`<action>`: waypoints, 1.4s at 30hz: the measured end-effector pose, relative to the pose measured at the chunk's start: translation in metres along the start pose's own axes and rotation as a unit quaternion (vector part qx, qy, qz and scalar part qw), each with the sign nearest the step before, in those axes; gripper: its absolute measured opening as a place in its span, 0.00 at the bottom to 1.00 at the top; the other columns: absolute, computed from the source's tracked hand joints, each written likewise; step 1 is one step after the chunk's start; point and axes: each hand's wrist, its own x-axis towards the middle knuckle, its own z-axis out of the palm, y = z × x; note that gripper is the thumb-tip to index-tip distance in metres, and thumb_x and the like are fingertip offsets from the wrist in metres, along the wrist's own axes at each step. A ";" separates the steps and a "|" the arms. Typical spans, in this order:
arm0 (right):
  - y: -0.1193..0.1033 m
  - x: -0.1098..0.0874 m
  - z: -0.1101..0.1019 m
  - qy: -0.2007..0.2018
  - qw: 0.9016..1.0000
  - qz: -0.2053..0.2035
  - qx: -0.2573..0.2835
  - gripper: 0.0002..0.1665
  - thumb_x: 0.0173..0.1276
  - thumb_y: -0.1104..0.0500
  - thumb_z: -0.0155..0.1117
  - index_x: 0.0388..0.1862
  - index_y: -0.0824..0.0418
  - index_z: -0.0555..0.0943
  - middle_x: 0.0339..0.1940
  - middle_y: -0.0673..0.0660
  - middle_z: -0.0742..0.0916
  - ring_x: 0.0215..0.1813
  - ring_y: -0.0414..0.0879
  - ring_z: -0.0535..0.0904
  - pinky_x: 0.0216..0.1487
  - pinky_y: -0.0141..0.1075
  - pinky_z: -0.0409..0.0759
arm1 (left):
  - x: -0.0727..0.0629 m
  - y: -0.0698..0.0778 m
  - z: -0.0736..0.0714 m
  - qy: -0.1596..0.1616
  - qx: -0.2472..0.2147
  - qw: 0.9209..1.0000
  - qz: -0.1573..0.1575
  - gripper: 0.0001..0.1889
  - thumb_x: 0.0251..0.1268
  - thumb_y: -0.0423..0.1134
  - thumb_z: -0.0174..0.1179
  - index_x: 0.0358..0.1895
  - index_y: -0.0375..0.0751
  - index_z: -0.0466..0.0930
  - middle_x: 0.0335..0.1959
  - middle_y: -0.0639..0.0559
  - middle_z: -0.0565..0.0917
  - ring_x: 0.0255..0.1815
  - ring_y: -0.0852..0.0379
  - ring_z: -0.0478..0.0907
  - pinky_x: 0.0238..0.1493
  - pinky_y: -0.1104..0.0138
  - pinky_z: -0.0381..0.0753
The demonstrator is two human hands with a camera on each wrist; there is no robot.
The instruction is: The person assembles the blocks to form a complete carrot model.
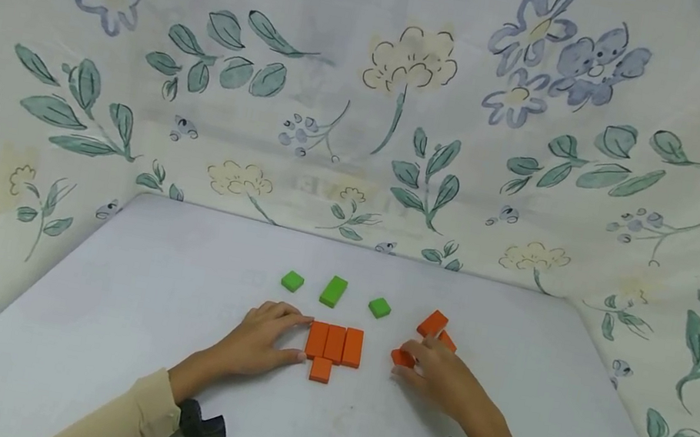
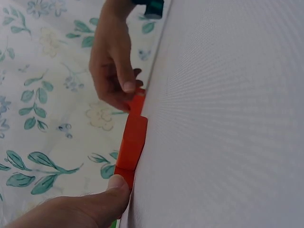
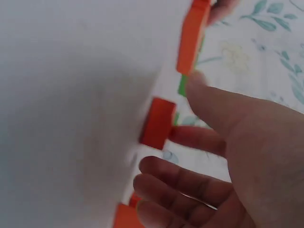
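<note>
By the right grip [image 1: 442,375], half-opened, 1 loose orange block [image 1: 397,357] is touched; no firm hold can be seen. By the left grip [image 1: 262,336], spread, the row of 3 orange blocks [image 1: 335,343] is touched at its left side, perhaps to be kept straight. Beyond, on the bench [image 1: 211,249], 3 green blocks [image 1: 333,291] are set apart, perhaps to leave room.

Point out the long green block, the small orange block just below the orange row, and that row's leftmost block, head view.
Long green block [image 1: 334,291], head view, top face.
Small orange block [image 1: 320,368], head view, top face.
Leftmost block [image 1: 317,339], head view, top face.
</note>
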 end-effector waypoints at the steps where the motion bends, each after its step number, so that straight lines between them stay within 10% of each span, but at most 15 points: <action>1: -0.002 0.000 0.003 0.005 1.000 0.000 0.000 0.19 0.62 0.50 0.75 0.48 0.58 0.83 0.37 0.49 0.80 0.37 0.39 0.73 0.38 0.30 0.80 | -0.001 0.000 0.001 -0.002 -0.001 1.000 0.000 0.31 0.60 0.54 0.69 0.67 0.53 0.76 0.58 0.56 0.77 0.63 0.52 0.69 0.56 0.54 0.67; 15: -0.003 -0.010 0.017 -0.003 0.990 0.089 0.108 0.23 0.60 0.60 0.76 0.53 0.62 0.80 0.39 0.51 0.84 0.39 0.40 0.78 0.41 0.33 0.81 | -0.007 -0.002 0.013 -0.022 0.003 1.000 0.006 0.31 0.60 0.56 0.69 0.67 0.53 0.76 0.59 0.54 0.77 0.64 0.51 0.69 0.57 0.54 0.68; 42: 0.014 0.005 0.009 0.031 0.991 0.056 0.120 0.14 0.63 0.61 0.73 0.46 0.64 0.83 0.37 0.52 0.84 0.38 0.41 0.78 0.41 0.32 0.80 | 0.008 -0.007 -0.001 -0.007 0.000 1.000 0.007 0.32 0.61 0.56 0.68 0.68 0.53 0.75 0.61 0.53 0.77 0.65 0.50 0.68 0.59 0.52 0.66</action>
